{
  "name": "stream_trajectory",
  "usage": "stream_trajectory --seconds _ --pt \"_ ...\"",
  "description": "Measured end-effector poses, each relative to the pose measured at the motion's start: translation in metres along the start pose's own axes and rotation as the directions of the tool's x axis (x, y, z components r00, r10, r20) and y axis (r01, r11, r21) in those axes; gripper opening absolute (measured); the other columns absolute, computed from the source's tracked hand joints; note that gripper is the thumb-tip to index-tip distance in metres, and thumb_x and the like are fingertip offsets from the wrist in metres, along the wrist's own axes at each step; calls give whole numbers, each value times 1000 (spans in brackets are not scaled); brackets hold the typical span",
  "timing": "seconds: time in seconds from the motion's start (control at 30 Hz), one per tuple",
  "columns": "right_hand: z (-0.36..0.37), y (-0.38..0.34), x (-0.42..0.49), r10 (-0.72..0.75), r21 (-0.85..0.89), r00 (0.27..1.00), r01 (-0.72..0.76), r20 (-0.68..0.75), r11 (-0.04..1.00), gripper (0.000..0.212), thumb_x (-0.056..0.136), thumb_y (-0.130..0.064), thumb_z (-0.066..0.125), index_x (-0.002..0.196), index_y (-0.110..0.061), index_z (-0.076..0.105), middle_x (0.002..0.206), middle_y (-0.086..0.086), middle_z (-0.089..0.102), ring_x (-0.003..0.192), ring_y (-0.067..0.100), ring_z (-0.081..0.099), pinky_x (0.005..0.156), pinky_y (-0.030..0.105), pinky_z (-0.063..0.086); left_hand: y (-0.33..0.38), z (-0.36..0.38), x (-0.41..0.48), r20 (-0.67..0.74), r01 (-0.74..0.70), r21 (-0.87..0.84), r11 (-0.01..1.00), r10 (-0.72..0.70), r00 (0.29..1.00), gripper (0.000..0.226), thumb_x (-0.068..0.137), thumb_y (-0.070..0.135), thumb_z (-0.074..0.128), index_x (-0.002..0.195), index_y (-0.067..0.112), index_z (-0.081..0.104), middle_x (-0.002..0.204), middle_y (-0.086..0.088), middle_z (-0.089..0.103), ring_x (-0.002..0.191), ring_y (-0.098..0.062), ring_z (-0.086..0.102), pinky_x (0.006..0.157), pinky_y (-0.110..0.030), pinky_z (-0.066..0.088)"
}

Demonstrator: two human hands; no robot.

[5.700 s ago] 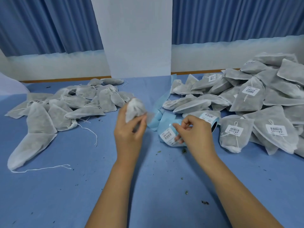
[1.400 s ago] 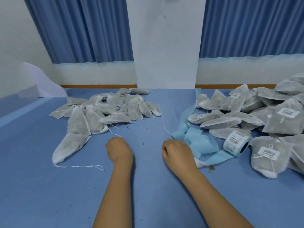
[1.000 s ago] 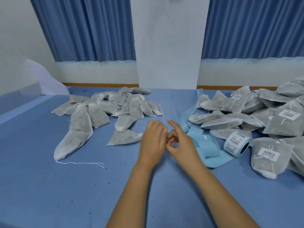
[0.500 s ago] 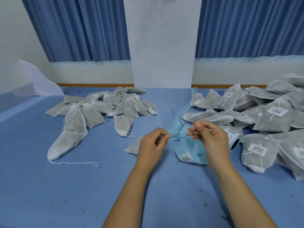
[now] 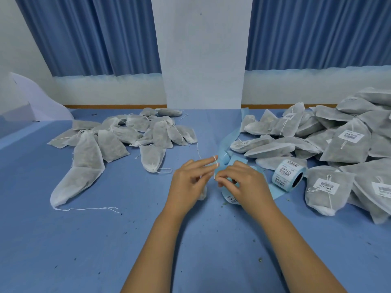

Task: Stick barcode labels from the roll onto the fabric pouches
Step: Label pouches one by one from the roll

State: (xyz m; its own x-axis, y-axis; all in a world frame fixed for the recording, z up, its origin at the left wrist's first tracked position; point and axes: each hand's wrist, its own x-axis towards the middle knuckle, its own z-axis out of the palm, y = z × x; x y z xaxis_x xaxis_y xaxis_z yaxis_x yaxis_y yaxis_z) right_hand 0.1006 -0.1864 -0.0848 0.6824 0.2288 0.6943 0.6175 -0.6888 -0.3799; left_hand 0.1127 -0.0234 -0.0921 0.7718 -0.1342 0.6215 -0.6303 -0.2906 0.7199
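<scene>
My left hand (image 5: 189, 182) holds a small grey fabric pouch (image 5: 203, 196), mostly hidden under the palm. Its forefinger points out with the pouch's white drawstring (image 5: 216, 160) looped round the tip. My right hand (image 5: 243, 187) is close beside it, fingertips pinching the same string. Just right of my hands the label roll (image 5: 286, 175) lies on its side. Its empty blue backing strip (image 5: 231, 140) trails behind and under my right hand.
Unlabelled pouches (image 5: 135, 132) lie in a heap at the back left, and a long one (image 5: 82, 172) reaches toward me. Labelled pouches (image 5: 342, 144) are piled high on the right. A white pillar (image 5: 203, 60) and blue curtains stand behind the blue table (image 5: 105, 240).
A second ago my hands had drawn a pouch from the left heap. They pulled its string taut between them. Now they are together again, with the string looped round my left forefinger.
</scene>
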Motion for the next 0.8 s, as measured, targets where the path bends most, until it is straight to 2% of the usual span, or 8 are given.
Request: stream_trajectory --seconds 0.07,0.2,0.27,0.4,0.47,0.53,0.67,0.8 --pt "-3 -1 -2 -30 -10 1000 30 2 999 9 87 -15 64 80 -12 70 69 -6 63 69 13 52 57 38 49 -5 3 0 33 -86 172 981 82 996 22 89 3 66 102 17 77 119 6 69 85 -19 57 75 -25 45" --pt "-5 -2 -2 -32 -89 992 22 -121 996 15 89 -18 59 78 -12 67 71 -7 63 70 12 53 55 29 43 -5 5 0 47 -12 113 993 7 999 10 83 5 73 85 12 79 93 12 69 89 -14 56 79 -20 43" --pt "-5 -2 -1 -18 -102 980 -2 -199 995 23 90 -23 52 76 -12 66 71 -6 62 69 10 51 55 25 40 -2 8 -1 73 89 1 996 -89 993 8 82 7 75 81 14 78 87 11 70 91 -13 60 84 -19 44" --pt "-4 2 -1 46 -76 962 -68 -269 995 11 87 -16 61 78 -10 66 73 -4 62 70 9 48 59 23 39 8 12 -2 220 335 -248 909 -284 933 16 86 5 70 76 16 76 78 4 73 77 -6 66 75 -13 46" --pt "-3 4 -1 118 3 961 -121 -252 993 9 86 -14 63 80 -9 66 75 -3 62 71 11 51 63 26 41 10 14 -2 285 407 -350 844 -319 904 24 89 0 63 74 14 74 74 -3 71 65 -12 65 72 -20 51" --pt "-1 5 0 215 97 954 -198 -211 975 5 87 -11 65 83 -10 67 78 -3 65 73 13 57 67 29 45 12 15 -2 320 454 -454 767 -335 886 27 92 -3 57 76 11 73 71 -6 67 47 -14 53 70 -28 55" --pt "1 6 -1 272 42 949 -269 -161 962 5 86 -12 68 81 -12 67 76 -3 66 72 16 57 68 29 43 12 18 0 220 449 -449 772 -391 893 18 93 2 59 79 9 70 70 -2 63 38 -10 30 55 -24 47" --pt "1 2 -2 235 -7 966 -237 -108 972 5 84 -11 69 79 -11 69 75 -1 65 70 19 56 72 28 38 9 18 2 38 430 -442 788 -462 886 17 91 4 63 76 8 68 64 0 62 39 -11 32 53 -22 46"
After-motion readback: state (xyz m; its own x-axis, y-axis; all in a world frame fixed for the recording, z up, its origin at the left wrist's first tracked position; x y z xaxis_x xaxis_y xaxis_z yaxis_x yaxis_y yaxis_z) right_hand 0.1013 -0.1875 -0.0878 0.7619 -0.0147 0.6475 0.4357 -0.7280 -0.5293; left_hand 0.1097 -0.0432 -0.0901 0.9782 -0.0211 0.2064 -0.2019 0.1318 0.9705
